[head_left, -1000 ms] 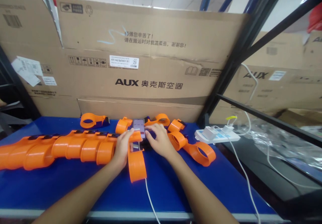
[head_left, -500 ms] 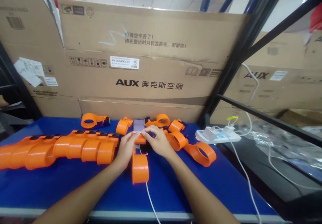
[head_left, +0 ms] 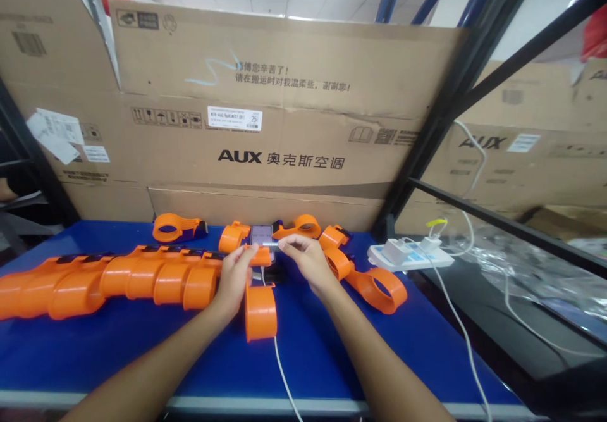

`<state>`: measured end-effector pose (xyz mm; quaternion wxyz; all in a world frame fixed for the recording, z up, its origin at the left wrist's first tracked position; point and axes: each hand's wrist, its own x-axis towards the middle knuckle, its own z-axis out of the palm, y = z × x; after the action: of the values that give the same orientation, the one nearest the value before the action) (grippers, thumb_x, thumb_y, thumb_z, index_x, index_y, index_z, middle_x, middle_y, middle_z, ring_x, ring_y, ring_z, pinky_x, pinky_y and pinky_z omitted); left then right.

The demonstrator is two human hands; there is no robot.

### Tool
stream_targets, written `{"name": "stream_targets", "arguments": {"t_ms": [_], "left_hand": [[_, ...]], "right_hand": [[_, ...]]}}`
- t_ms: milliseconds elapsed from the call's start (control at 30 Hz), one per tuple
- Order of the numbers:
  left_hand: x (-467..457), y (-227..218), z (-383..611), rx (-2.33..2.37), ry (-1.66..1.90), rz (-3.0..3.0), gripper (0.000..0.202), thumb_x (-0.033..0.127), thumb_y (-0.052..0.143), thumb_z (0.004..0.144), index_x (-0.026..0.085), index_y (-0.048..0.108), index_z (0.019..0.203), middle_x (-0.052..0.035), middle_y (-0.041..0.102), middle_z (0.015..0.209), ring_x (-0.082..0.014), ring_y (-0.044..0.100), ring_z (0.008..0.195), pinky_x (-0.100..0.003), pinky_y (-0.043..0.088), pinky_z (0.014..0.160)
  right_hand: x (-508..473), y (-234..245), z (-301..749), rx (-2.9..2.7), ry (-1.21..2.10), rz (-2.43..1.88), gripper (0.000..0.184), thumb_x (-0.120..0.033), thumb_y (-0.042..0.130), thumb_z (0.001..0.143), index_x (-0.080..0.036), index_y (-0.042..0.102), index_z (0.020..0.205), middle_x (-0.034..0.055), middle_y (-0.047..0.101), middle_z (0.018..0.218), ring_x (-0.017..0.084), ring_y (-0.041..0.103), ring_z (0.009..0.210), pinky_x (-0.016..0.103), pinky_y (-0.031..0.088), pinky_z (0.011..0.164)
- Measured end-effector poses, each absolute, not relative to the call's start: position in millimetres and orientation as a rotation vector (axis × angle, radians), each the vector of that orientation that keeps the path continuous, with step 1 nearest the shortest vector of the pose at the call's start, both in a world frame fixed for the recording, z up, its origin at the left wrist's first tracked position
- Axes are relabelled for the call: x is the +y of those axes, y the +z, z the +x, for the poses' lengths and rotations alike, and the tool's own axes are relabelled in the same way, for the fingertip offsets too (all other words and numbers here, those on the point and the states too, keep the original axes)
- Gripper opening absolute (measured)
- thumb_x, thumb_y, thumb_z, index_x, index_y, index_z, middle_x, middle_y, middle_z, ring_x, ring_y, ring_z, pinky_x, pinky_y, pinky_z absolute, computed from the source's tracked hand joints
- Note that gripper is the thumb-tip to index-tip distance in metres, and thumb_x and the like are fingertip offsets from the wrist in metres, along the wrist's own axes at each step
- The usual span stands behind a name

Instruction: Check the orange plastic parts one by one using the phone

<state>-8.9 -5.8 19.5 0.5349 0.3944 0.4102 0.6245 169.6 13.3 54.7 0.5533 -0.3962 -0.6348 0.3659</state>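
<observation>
Left hand (head_left: 236, 278), head view: thumb and fingers closed on the upper end of an orange dispenser (head_left: 260, 313) at the middle of the blue tabletop (head_left: 303, 365), its long axis running fore and aft, ring toward the person, head pointing toward the phone (head_left: 262, 234). The right hand (head_left: 306, 260), fingertips pinching a slim pale strip (head_left: 271, 244), holds it with its long axis crosswise, beside the dispenser's head; a row of orange dispensers (head_left: 169, 283) lies to the left.
</observation>
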Motion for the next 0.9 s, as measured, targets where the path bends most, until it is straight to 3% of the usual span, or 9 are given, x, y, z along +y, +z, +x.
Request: {"name": "stream_targets", "arguments": {"t_ms": [400,700,900], "left_hand": [[-13.5,33.9,-11.1,0.929,1.482,0.881,0.048,0.063,0.074,0.079,0.020,0.056,0.066,0.0060,0.042,0.040,-0.0078,0.035,0.035,-0.022,0.024,0.039],[-9.9,36.1,-15.4,0.684,1.366,1.022,0.053,0.064,0.061,0.086,0.014,0.068,0.068,-0.0012,0.048,0.038,-0.0103,0.039,0.037,-0.025,0.029,0.045],[-10.4,33.3,-14.7,0.686,1.374,0.979,0.051,0.062,0.062,0.086,0.017,0.062,0.061,0.0004,0.044,0.038,-0.0110,0.040,0.037,-0.026,0.033,0.046]], "right_hand": [[18.1,52.6,176.8,-1.324,0.631,-0.976,0.022,-0.041,0.065,0.087,-0.020,0.069,0.080,0.0048,0.072,0.082,0.022,0.065,0.079,0.035,0.053,0.075],[3.0,37.7,144.8,-2.196,0.193,-1.089,0.009,-0.022,0.065,0.090,-0.021,0.070,0.083,0.0070,0.073,0.094,0.023,0.060,0.086,0.037,0.045,0.080],[1.2,41.4,146.9,-2.122,0.339,-1.048,0.013,-0.023,0.060,0.095,-0.022,0.071,0.088,0.0052,0.073,0.088,0.022,0.061,0.083,0.035,0.046,0.078]]}}
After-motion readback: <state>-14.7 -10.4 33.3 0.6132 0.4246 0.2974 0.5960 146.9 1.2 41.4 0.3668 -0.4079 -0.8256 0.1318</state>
